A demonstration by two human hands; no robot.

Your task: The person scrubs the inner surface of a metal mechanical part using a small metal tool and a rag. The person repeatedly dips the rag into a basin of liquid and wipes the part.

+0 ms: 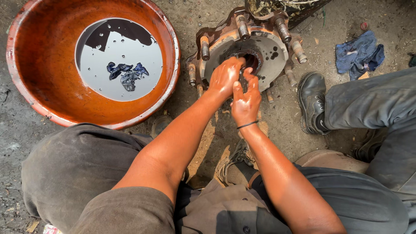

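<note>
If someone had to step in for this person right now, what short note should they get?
Left hand: fingers reach into the dark centre hole of the wheel hub; whether they grip anything there is hidden.
Right hand: open, palm turned up, right beside the left hand, in front of the hub; a dark band sits on its wrist.
The rusty hub lies on the dirt ground with its studs sticking up.
At the left stands an orange basin of dark liquid with a blue rag soaking in it. Another blue rag lies on the ground at the right, past a black shoe.
Done or left: cannot tell from this view.
</note>
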